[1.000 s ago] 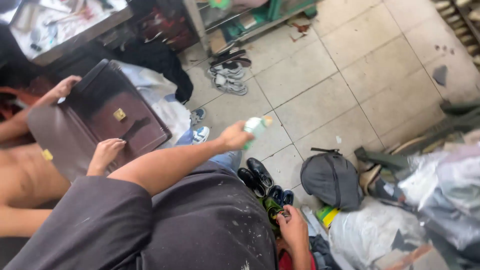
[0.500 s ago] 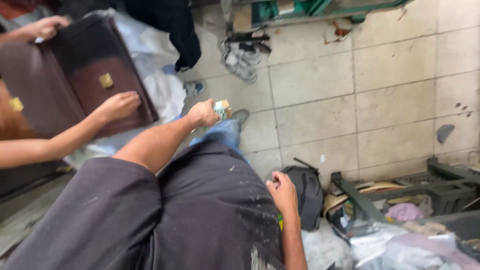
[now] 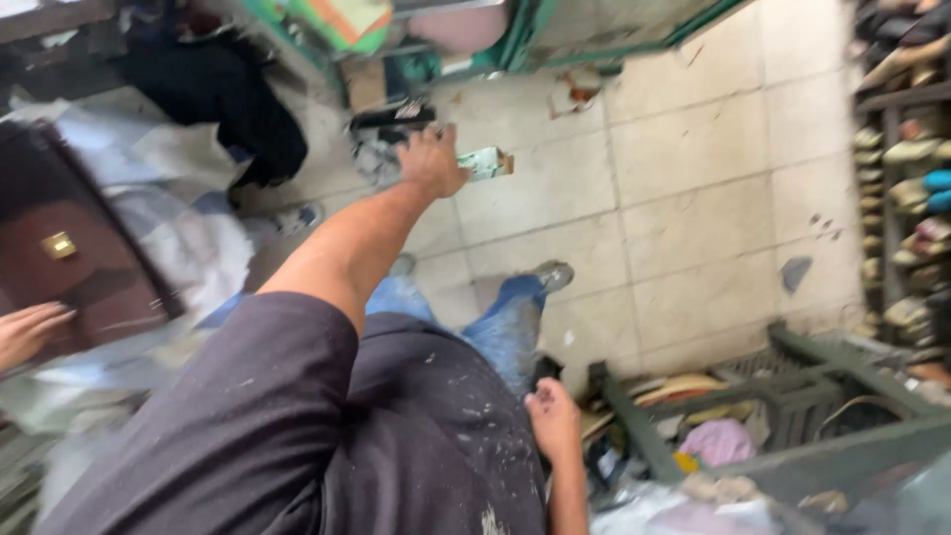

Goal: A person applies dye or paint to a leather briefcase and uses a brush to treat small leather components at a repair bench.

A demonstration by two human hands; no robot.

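Note:
My left hand (image 3: 432, 159) is stretched far out over the tiled floor, shut on a small green and white packet (image 3: 485, 162). Lower down, my right hand (image 3: 555, 421) hangs beside my hip with curled fingers, just above a heap of clutter; whether it holds anything is unclear. My dark paint-flecked shirt (image 3: 297, 436) and blue jeans (image 3: 505, 327) fill the lower middle. At the left edge another person's hand (image 3: 30, 332) rests on a brown leather briefcase (image 3: 69, 248) with a brass clasp.
A green metal frame (image 3: 792, 396) stands at the lower right over bags and cloth. Shelves of shoes (image 3: 911, 168) line the right edge. Grey sneakers (image 3: 381, 149) and a black garment (image 3: 238, 99) lie at the top left, and green furniture (image 3: 515, 40) is at the top.
My left arm has reached further out with the packet. My right hand has lifted away from the black bag on the floor. The view has swung, and the briefcase now sits at the left edge.

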